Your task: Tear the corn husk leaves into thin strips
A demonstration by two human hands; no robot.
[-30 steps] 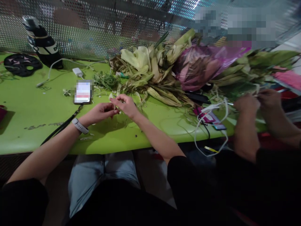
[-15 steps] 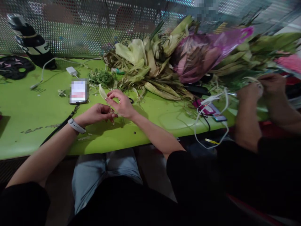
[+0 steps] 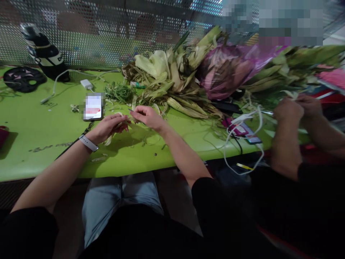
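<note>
Above the green tabletop, my left hand curls round a strip of pale corn husk, whose end hangs below the palm. Its fingertips point at my right hand, a short gap away. The right hand's thumb and fingers are pinched together; a small dark tip shows at them, too small to name. Just behind the hands lie a heap of dried corn husks and a tangle of green strands. A phone with a strap rests beyond my left wrist.
At the back left stand a dark bottle and a black mask. A purple plastic bag sits among the husks. White cable loops over the front edge. At right, another person's hands work with pale strips.
My hands have moved apart. The husk strip that stood up between my right fingers is now in my left hand, pointing down. The view has shifted slightly.
</note>
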